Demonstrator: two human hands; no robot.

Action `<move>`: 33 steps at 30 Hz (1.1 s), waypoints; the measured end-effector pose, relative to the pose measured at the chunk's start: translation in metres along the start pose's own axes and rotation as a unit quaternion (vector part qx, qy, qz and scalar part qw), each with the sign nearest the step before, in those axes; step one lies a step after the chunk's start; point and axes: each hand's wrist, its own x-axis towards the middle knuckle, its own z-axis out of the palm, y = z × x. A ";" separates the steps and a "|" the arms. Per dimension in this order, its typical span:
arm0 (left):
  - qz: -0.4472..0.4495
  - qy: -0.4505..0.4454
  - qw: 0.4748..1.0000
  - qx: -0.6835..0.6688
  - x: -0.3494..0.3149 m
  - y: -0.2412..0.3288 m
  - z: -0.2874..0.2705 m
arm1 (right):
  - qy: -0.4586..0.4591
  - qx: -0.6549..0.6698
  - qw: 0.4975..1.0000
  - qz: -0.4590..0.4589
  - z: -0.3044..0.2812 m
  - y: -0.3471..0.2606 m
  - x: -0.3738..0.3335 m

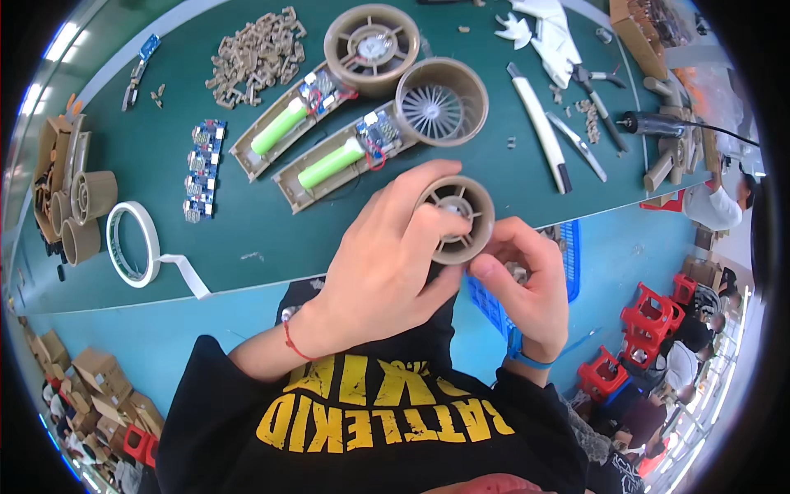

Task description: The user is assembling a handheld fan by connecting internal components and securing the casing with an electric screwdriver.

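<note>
Just off the table's front edge, I hold a round beige fan housing (pixel 484 226) with a spoked opening facing up. My left hand (pixel 383 251) wraps its left side, with a finger reaching into the spokes. My right hand (pixel 531 284) is curled against its right side, thumb and fingers at the wall. Beyond them on the table lie two handheld-fan bodies, one with a spoked round head (pixel 407 66) and one with a fan-blade head (pixel 469 103). Their open handles hold a green battery cell (pixel 280 125), another green battery cell (pixel 331 163) and small blue circuit boards (pixel 378 128).
On the green table (pixel 247 239) are a pile of small beige parts (pixel 255 58), a strip of circuit boards (pixel 202 169), a tape roll (pixel 132 244), a white-and-black tool (pixel 539 128), pliers (pixel 601 107) and an electric screwdriver (pixel 654 123). A blue basket (pixel 572 263) stands below the edge.
</note>
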 end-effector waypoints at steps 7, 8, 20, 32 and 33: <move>-0.001 -0.028 0.998 -0.062 0.006 -0.003 -0.004 | 0.051 -0.028 0.997 -0.044 0.017 0.015 -0.002; -0.008 -0.014 0.997 -0.075 0.006 -0.001 -0.002 | 0.057 -0.025 0.997 -0.046 0.018 0.016 -0.003; -0.091 0.008 0.996 -0.025 0.001 0.005 0.004 | 0.055 -0.124 0.990 -0.036 0.017 0.007 -0.001; -0.108 0.008 0.992 -0.064 0.006 0.005 -0.002 | 0.128 -0.199 0.968 -0.088 -0.018 -0.029 0.026; -0.109 0.006 0.992 -0.070 0.007 0.005 -0.003 | 0.082 -0.196 0.972 -0.099 -0.016 -0.033 0.027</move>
